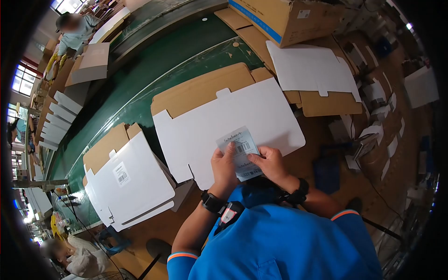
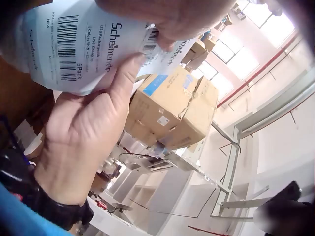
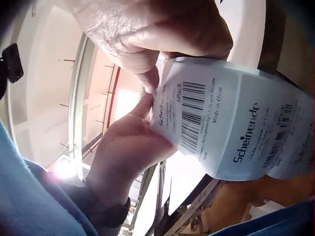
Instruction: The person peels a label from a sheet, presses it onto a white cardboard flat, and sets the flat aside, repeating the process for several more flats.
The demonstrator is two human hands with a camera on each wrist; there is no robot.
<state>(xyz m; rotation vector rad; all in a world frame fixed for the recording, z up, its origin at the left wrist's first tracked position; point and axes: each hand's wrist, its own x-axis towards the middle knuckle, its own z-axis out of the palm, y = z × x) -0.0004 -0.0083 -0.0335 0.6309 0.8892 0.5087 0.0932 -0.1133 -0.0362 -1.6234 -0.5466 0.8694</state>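
A strip of printed white labels [image 1: 242,148] with barcodes is pinched between both hands, in front of the blue shirt. The left hand [image 1: 224,167] grips its left edge, thumb on the printed face; the right hand [image 1: 274,164] holds the right side with its thumb. In the left wrist view the right hand [image 2: 86,125] pinches the labels [image 2: 93,49], which curve, and the left hand [image 2: 172,14] covers their top. From the right wrist, the labels [image 3: 197,113] bend in a loop between the right hand [image 3: 157,29] and left hand [image 3: 120,147]. Some fingertips are hidden behind the labels.
A large flat white carton [image 1: 224,121] lies beyond the hands on the green table [image 1: 182,51]. Left of it sits a carton stack with a label [image 1: 122,174]; at right are another white carton [image 1: 303,67] and a big brown box [image 1: 308,23]. People are at far left.
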